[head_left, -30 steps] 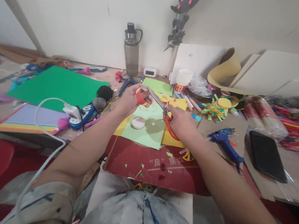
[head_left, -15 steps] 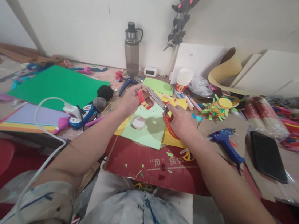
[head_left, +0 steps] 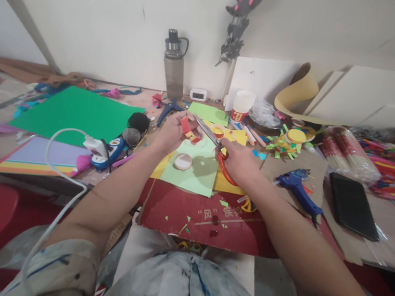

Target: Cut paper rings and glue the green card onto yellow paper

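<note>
My left hand (head_left: 173, 132) grips a curved red strip with a pale inner side, which looks like a cut piece of paper cup (head_left: 189, 131). In my right hand (head_left: 237, 160) are scissors (head_left: 208, 132) with orange-red handles, their blades pointing up and left toward the strip. Whether the blades touch it I cannot tell. Below both hands lie a light green sheet (head_left: 193, 176) and yellow sheets (head_left: 227, 183). A small round cup bottom (head_left: 183, 161) rests on the green sheet.
A blue glue gun (head_left: 301, 191) and a black phone (head_left: 353, 206) lie at the right. Behind stand a water bottle (head_left: 174, 69) and a red and white paper cup (head_left: 242, 106). A white cable (head_left: 66, 208) hangs over the left edge beside a power strip (head_left: 107, 153).
The red strip has tilted slightly in my left hand. Both hands and the scissors stay nearly in place.
</note>
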The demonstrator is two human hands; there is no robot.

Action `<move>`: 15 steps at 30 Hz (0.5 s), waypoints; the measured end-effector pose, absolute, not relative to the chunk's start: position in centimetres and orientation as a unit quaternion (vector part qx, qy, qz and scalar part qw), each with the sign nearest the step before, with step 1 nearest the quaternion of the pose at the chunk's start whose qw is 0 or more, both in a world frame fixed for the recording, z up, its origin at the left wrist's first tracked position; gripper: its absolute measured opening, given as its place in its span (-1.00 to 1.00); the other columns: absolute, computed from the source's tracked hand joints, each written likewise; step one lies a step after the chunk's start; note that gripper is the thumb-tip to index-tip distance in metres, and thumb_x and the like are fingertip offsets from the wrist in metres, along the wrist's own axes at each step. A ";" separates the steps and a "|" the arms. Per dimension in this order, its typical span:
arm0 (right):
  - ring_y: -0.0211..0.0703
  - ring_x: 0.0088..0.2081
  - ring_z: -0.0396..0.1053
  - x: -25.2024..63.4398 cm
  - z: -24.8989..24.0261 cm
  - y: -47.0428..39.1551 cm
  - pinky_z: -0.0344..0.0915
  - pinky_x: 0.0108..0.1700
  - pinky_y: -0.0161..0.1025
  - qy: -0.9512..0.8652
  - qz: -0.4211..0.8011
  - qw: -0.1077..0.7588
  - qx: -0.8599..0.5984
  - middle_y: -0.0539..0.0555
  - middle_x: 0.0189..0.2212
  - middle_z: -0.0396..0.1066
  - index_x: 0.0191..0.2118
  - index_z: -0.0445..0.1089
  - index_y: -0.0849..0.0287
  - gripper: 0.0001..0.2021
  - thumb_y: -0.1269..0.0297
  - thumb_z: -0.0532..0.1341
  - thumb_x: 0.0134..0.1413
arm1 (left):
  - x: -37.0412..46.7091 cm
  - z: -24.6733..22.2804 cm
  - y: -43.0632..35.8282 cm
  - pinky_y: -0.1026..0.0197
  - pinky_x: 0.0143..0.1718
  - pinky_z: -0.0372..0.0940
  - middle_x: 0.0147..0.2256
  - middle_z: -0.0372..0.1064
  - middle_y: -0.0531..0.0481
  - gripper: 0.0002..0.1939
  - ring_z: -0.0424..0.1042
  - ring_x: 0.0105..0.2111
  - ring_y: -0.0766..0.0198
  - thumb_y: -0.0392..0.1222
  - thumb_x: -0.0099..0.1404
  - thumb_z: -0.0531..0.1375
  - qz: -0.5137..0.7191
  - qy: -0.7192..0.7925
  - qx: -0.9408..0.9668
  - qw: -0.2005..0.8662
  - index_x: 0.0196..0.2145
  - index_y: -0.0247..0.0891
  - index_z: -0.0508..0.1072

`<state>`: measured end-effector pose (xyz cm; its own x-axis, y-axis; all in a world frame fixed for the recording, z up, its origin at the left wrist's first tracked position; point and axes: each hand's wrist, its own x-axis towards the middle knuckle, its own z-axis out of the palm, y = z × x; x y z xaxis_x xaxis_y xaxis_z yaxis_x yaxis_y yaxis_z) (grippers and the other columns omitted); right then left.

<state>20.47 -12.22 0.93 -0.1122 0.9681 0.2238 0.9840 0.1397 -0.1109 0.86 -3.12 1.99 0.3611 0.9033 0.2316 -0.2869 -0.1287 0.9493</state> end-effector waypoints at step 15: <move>0.12 -0.07 0.47 21.3 -0.6 -11.0 0.33 -0.07 -0.07 -0.753 0.045 0.266 -0.600 0.27 -0.12 0.54 0.12 0.40 0.20 -0.61 0.13 0.10 0.31 | 0.6 2.1 -2.7 0.35 -0.60 0.13 -0.49 0.34 0.06 -0.57 0.30 -0.55 0.43 0.02 0.03 0.47 0.500 0.282 0.544 0.613 -0.52 -0.25 0.32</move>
